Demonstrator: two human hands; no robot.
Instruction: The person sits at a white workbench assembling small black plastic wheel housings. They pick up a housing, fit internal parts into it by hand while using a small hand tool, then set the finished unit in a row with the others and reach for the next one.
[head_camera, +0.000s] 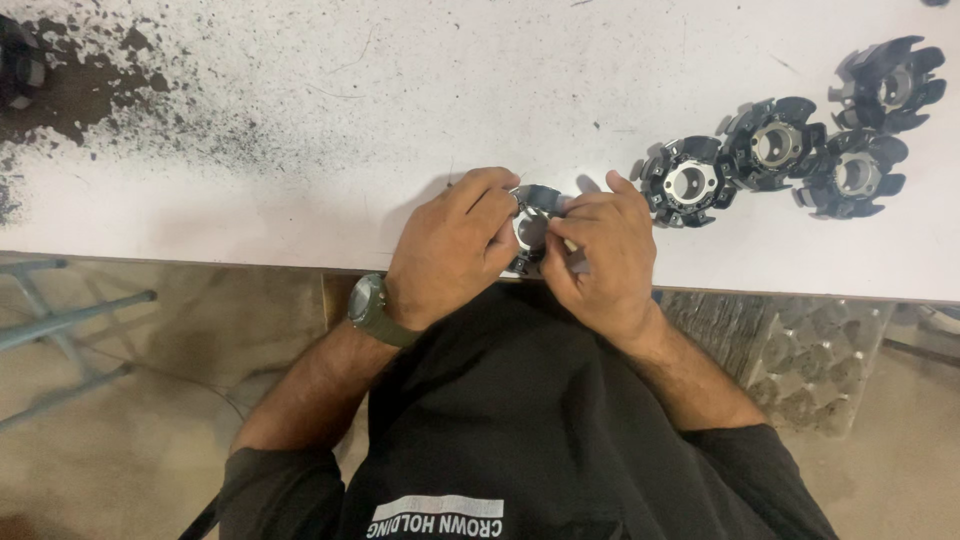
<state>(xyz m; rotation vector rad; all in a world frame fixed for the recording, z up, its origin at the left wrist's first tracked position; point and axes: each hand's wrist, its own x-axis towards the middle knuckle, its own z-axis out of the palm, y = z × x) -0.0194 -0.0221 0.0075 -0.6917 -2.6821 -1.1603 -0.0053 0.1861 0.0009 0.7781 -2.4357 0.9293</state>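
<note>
Head view: both hands, left hand (455, 250) and right hand (600, 255), clench a stiff, probably light black finned ring (532, 228) by its rim above the desk (300, 120).

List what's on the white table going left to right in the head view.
Dark powder stain → left hand → held black finned part → right hand → finned part → finned part → finned part → finned part.
</note>
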